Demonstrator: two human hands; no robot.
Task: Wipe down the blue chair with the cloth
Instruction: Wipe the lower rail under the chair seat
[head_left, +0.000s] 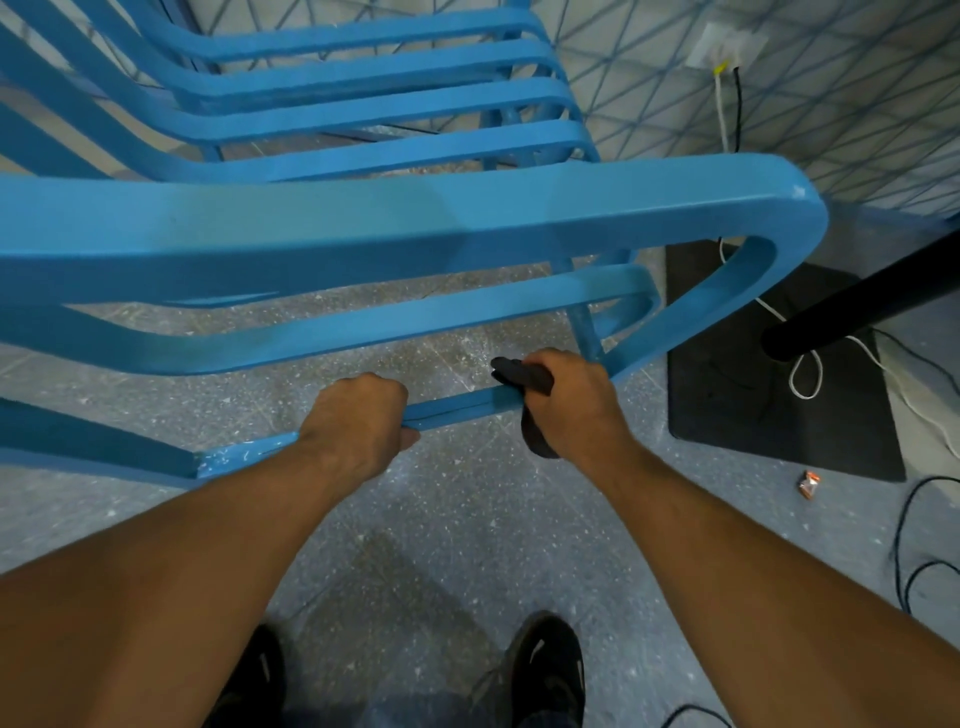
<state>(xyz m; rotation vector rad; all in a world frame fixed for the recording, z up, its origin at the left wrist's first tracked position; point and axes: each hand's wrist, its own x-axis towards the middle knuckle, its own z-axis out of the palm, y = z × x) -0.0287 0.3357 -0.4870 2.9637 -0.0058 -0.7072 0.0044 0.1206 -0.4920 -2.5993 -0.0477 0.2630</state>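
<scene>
Down at the bottom edge, two dark shoes (540, 670) planted on speckled grey floor (441, 519), bare forearms reaching up from both lower corners. Just below centre, left hand (358, 421) curled over the low crossbar (457, 408) of the blue chair (363, 228), fingers wrapped round the bar. Right of it on the same bar, right hand (571, 400) clenched round a dark cloth (530, 379), pressing it onto the bar close to a chair leg, with a tail of cloth hanging below the fist. Further up, across the middle and the whole left side, the chair's broad curved top rail, then its slats filling the upper left. At mid right, beside the chair, a black square base plate (753, 395) carrying a black pole (857, 306), with a white cord (805, 374) looped over it. Just below the plate, a small orange scrap (809, 484) on the floor; black cables (909, 545) at lower right. Far off at top right, a wall socket (727, 47) on the patterned wall, with white and black leads hanging from it.
</scene>
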